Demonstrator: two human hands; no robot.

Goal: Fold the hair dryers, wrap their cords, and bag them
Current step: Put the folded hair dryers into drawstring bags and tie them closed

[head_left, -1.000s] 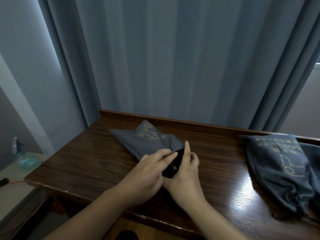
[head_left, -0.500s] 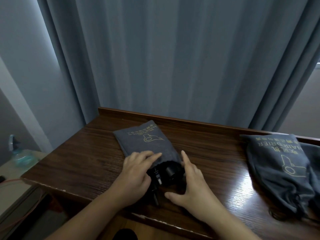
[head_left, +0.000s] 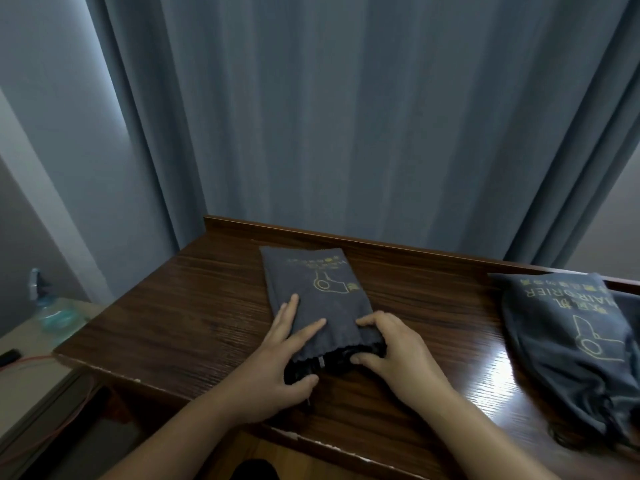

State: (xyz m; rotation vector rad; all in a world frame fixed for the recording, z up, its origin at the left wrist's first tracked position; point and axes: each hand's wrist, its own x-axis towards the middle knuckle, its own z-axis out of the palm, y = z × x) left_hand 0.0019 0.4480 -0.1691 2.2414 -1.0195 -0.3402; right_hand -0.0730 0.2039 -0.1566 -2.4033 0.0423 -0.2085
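At the lower middle of the frame, a dark grey cloth bag with a yellow dryer print (head_left: 320, 299) lies on the dark wooden tabletop (head_left: 180, 306). On it the left hand (head_left: 277, 362) lies with straight fingers; the right hand (head_left: 394, 351) grips its open mouth, where a black hair dryer (head_left: 337, 358) shows.

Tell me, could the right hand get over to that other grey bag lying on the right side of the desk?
Probably yes. The right hand is gripping the centre bag's mouth, but only bare desk lies between it and the HAIRDRIER bag.

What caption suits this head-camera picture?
Both hands, left hand and right hand, work at a grey pouch's opening on a wooden table.
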